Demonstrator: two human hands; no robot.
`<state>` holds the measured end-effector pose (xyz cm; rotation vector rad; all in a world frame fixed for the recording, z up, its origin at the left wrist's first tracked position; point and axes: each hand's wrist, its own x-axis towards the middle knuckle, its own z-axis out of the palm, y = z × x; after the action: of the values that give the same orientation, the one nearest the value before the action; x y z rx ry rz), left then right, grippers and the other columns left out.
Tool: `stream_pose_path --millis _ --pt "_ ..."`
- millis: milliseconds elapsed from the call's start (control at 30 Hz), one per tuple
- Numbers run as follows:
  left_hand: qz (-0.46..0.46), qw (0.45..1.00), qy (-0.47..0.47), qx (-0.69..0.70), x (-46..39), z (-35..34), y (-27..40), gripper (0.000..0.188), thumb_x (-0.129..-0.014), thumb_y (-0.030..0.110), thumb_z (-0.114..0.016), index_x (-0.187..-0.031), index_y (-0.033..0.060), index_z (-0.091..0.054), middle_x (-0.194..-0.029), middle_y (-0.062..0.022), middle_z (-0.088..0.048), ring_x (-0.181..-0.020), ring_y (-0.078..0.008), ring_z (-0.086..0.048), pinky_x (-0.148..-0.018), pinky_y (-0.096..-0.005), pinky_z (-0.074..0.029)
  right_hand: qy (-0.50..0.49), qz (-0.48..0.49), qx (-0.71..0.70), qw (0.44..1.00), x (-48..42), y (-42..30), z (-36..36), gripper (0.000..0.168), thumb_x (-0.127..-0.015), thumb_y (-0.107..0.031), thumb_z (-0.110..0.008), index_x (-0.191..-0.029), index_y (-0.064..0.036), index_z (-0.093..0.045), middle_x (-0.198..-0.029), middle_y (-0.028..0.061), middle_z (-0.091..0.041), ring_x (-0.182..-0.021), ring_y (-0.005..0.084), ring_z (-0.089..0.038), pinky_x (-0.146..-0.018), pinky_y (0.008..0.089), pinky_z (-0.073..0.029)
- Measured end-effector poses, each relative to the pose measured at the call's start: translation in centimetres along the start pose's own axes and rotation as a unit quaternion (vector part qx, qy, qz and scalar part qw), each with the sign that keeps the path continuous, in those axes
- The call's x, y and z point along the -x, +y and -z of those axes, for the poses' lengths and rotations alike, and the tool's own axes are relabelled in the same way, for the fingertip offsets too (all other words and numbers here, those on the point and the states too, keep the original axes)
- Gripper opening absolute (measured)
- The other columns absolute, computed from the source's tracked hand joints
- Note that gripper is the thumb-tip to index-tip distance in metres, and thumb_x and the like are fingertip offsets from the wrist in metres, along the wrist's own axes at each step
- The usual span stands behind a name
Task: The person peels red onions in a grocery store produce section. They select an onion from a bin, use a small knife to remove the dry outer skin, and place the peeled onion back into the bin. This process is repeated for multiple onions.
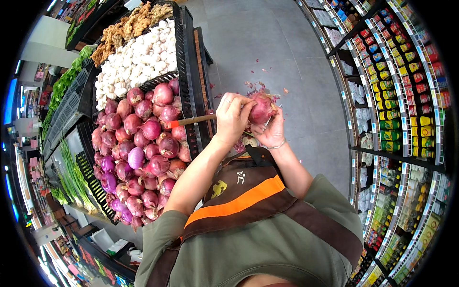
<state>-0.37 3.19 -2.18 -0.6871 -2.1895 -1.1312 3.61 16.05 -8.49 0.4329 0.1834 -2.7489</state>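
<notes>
A red onion (261, 109) with loose papery skin is held between my two hands in front of the apron. My left hand (232, 116) pinches its skin from the left side, and a wooden-handled tool with an orange-red end (195, 120) sticks out leftward from this hand; its other end is hidden. Below and right of the onion, my right hand (270, 131) grips it with curled fingers. To the left, a black crate (187, 97) holds a heap of red onions (133, 123), a few of them peeled down to smooth purple.
Garlic bulbs (143, 53) and ginger (132, 23) lie beyond the onions. Torn onion skins (264, 70) are scattered on the grey tiled floor (308, 82). Shelves with packed jars (389, 114) stand on the right; spring onions (75, 175) and leafy greens (61, 88) are at the far left.
</notes>
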Motion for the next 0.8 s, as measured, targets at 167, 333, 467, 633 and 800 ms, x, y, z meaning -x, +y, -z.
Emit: stream_pose_path --millis 167,333,467,633,800 --pt "0.026 0.999 -0.018 0.016 -0.2 -0.1 -0.1 0.017 -0.073 -0.001 -0.072 -0.079 0.0033 -0.058 -0.077 -0.0106 -0.059 -0.073 -0.0296 -0.058 -0.066 -0.0386 -0.048 -0.025 -0.017 0.004 1.000 0.0 -0.5 0.6 0.046 -0.089 -0.049 -0.049 -0.120 -0.016 -0.057 -0.096 -0.0018 -0.064 -0.047 0.0079 -0.040 -0.039 0.0204 -0.033" --pt "0.119 0.993 0.008 0.025 -0.3 -0.3 0.0 0.012 -0.078 -0.001 -0.069 -0.081 0.0010 -0.058 -0.079 -0.0134 -0.061 -0.073 -0.0313 -0.060 -0.065 -0.0393 -0.048 -0.058 -0.030 -0.012 0.998 -0.1 -0.5 1.7 0.052 -0.089 -0.056 -0.047 -0.120 -0.016 -0.056 -0.097 -0.0007 -0.064 -0.047 0.0080 -0.041 -0.041 0.0211 -0.033" --pt "0.210 0.977 0.012 0.034 -0.6 0.2 -1.2 0.005 -0.085 0.003 -0.067 -0.085 -0.0005 -0.063 -0.076 -0.0096 -0.063 -0.066 -0.0197 -0.057 -0.061 -0.0305 -0.046 -0.030 -0.044 -0.067 0.996 0.7 -0.9 2.4 0.069 -0.081 -0.063 -0.058 -0.129 -0.015 -0.052 -0.103 0.0048 -0.063 -0.052 0.0090 -0.038 -0.043 0.0216 -0.028" --pt "0.222 0.970 -0.081 0.056 -0.3 0.5 -1.8 0.014 -0.087 0.004 -0.065 -0.101 0.0019 -0.070 -0.084 -0.0094 -0.069 -0.072 -0.0128 -0.063 -0.066 -0.0257 -0.049 -0.121 -0.100 -0.105 0.982 1.8 -1.6 0.8 0.075 -0.080 -0.066 -0.057 -0.132 -0.014 -0.050 -0.114 0.0157 -0.062 -0.062 0.0125 -0.046 -0.046 0.0216 -0.031" --pt "0.180 0.975 -0.117 0.049 0.0 0.3 -0.5 0.020 -0.086 0.006 -0.064 -0.105 0.0045 -0.070 -0.102 -0.0148 -0.069 -0.092 -0.0284 -0.067 -0.080 -0.0347 -0.052 -0.134 -0.087 -0.082 0.984 1.3 -1.5 1.8 0.074 -0.082 -0.069 -0.053 -0.131 -0.013 -0.050 -0.109 0.0143 -0.063 -0.061 0.0140 -0.048 -0.045 0.0226 -0.032"
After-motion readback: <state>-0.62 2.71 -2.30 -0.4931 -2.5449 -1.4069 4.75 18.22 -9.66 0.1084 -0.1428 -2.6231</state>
